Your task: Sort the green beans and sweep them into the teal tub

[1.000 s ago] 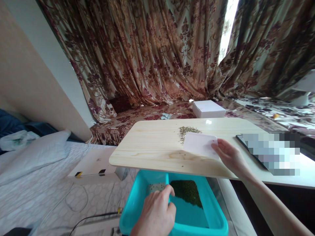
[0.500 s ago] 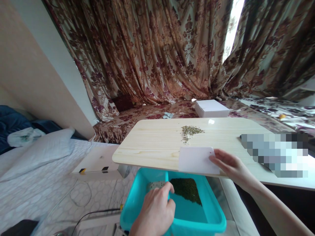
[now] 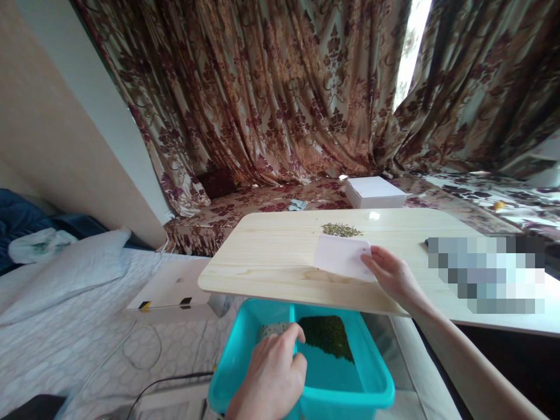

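Pushed back across the tabletop [image 3: 254, 251] from its near edge, the white card [image 3: 339, 256] now lies tilted right at the near side of the loose green grains [image 3: 343, 230]. In the head view, the right hand [image 3: 391, 277] pinches the card's right end, thumb on top and the fingers nearly closed on it. The left hand [image 3: 271, 373] is down at the blue tub [image 3: 350, 398], below the near edge of the tabletop, with its fingers curled closed over the divider [image 3: 293, 315]. A dark green heap [image 3: 328, 335] fills the far part of the tub's right compartment; pale, dark-specked stuff [image 3: 275, 330] lies in the left one, partly behind the hand. A blurred-out object [image 3: 485, 274] is on the tabletop's right side. Beyond the far edge sits a white box [image 3: 375, 192], before patterned curtains [image 3: 271, 87]. Left of the tub, a pale case [image 3: 170, 286] rests on the bed [image 3: 100, 332].
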`<action>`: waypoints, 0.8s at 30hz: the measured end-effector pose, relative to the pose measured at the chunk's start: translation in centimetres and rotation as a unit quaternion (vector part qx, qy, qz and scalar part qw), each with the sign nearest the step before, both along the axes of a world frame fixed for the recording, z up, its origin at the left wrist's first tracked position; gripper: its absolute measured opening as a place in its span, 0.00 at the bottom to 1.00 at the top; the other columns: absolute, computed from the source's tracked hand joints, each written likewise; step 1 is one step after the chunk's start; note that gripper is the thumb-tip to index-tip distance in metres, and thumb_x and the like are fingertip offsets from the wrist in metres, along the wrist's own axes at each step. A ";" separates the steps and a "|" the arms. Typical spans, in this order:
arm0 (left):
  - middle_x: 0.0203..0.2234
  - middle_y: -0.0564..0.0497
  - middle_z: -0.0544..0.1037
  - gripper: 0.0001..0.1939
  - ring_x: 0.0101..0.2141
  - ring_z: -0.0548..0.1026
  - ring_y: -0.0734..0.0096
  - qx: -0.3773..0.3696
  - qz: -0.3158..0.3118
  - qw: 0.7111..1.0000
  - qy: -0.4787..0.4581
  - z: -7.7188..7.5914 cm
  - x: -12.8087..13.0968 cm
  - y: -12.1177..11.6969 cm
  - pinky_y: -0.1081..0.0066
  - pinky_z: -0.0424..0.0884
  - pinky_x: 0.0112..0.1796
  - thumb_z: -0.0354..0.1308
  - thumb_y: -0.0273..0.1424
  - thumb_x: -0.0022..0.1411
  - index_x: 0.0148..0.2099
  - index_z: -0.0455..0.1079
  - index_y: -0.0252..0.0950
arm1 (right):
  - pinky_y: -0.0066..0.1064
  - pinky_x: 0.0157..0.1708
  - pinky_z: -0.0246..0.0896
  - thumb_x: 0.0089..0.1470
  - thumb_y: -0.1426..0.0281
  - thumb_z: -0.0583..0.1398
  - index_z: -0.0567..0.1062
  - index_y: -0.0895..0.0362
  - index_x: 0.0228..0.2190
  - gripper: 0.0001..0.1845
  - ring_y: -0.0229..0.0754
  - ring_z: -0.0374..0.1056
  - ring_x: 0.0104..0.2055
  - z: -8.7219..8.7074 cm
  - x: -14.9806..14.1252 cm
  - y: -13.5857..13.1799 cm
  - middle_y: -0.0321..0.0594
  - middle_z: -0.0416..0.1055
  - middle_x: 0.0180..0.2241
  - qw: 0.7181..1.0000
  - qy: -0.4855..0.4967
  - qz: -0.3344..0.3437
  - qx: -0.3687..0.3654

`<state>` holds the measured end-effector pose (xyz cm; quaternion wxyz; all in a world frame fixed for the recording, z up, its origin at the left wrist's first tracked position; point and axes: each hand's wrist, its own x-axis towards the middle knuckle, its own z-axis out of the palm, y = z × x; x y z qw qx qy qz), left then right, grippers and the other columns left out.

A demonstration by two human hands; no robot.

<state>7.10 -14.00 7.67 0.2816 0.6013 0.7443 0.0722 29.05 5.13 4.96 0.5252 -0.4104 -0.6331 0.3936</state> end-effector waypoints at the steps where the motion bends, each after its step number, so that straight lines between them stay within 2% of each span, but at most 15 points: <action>1: 0.42 0.49 0.80 0.20 0.47 0.75 0.61 0.000 0.002 1.000 0.000 0.1 0.0 0.0 0.68 0.65 0.48 0.46 0.26 0.61 0.51 0.70 0.43 | 0.39 0.36 0.75 0.41 0.40 0.67 0.76 0.51 0.28 0.28 0.48 0.77 0.33 0.1 0.0 -0.2 0.42 0.81 0.29 1.000 -0.003 0.009 -0.005; 5: 0.42 0.49 0.80 0.20 0.47 0.75 0.60 0.004 0.002 1.000 -0.004 0.2 -0.1 -0.1 0.67 0.65 0.48 0.46 0.26 0.60 0.51 0.70 0.43 | 0.35 0.31 0.73 0.41 0.41 0.68 0.76 0.53 0.27 0.28 0.47 0.76 0.32 0.9 0.6 -1.6 0.42 0.81 0.29 0.995 -0.030 0.088 -0.042; 7: 0.42 0.48 0.80 0.19 0.47 0.75 0.59 0.008 0.001 1.000 -0.005 0.1 -0.1 -0.1 0.66 0.65 0.47 0.46 0.26 0.60 0.51 0.70 0.43 | 0.35 0.31 0.73 0.44 0.43 0.67 0.78 0.53 0.28 0.26 0.47 0.76 0.32 1.6 1.2 -2.6 0.43 0.81 0.30 0.987 -0.054 0.135 -0.063; 9: 0.42 0.48 0.80 0.19 0.47 0.75 0.59 0.010 -0.001 1.000 -0.005 0.0 0.0 -0.1 0.66 0.65 0.48 0.47 0.26 0.60 0.51 0.70 0.43 | 0.36 0.33 0.74 0.44 0.43 0.68 0.79 0.53 0.29 0.26 0.48 0.77 0.34 2.1 2.2 -3.2 0.43 0.82 0.31 0.982 -0.068 0.154 -0.081; 11: 0.42 0.49 0.80 0.19 0.47 0.75 0.60 0.008 -0.005 1.000 -0.006 0.0 0.1 0.0 0.66 0.65 0.48 0.47 0.26 0.60 0.51 0.71 0.43 | 0.36 0.34 0.75 0.41 0.43 0.69 0.80 0.52 0.29 0.26 0.50 0.77 0.34 2.4 3.3 -3.2 0.43 0.82 0.31 0.988 -0.058 0.117 -0.080; 14: 0.42 0.49 0.80 0.19 0.47 0.75 0.59 -0.002 -0.013 1.000 -0.005 0.2 0.5 0.0 0.65 0.65 0.49 0.47 0.26 0.60 0.51 0.71 0.44 | 0.36 0.33 0.75 0.37 0.44 0.71 0.81 0.51 0.29 0.25 0.49 0.77 0.33 2.3 5.0 -2.1 0.42 0.82 0.31 0.999 -0.017 -0.009 -0.046; 17: 0.43 0.48 0.80 0.20 0.49 0.75 0.58 -0.010 -0.023 1.000 0.002 0.3 1.2 0.0 0.63 0.65 0.51 0.47 0.26 0.61 0.52 0.70 0.44 | 0.35 0.30 0.74 0.39 0.50 0.71 0.80 0.52 0.29 0.21 0.48 0.77 0.32 1.9 5.8 -0.7 0.40 0.81 0.29 0.993 0.003 -0.112 -0.022; 20: 0.44 0.48 0.79 0.20 0.50 0.74 0.58 -0.018 -0.047 0.999 0.002 0.3 1.8 0.0 0.62 0.65 0.53 0.46 0.26 0.62 0.54 0.70 0.44 | 0.35 0.33 0.74 0.41 0.56 0.69 0.80 0.52 0.29 0.15 0.48 0.78 0.35 1.6 5.8 0.2 0.39 0.81 0.29 0.988 -0.013 -0.149 -0.025; 24: 0.45 0.47 0.79 0.21 0.50 0.73 0.56 -0.029 -0.065 0.997 0.001 0.4 2.4 0.2 0.60 0.66 0.53 0.46 0.26 0.62 0.54 0.69 0.44 | 0.36 0.38 0.74 0.43 0.61 0.66 0.79 0.51 0.29 0.09 0.48 0.78 0.37 1.2 5.1 0.9 0.39 0.81 0.29 0.988 -0.024 -0.149 -0.031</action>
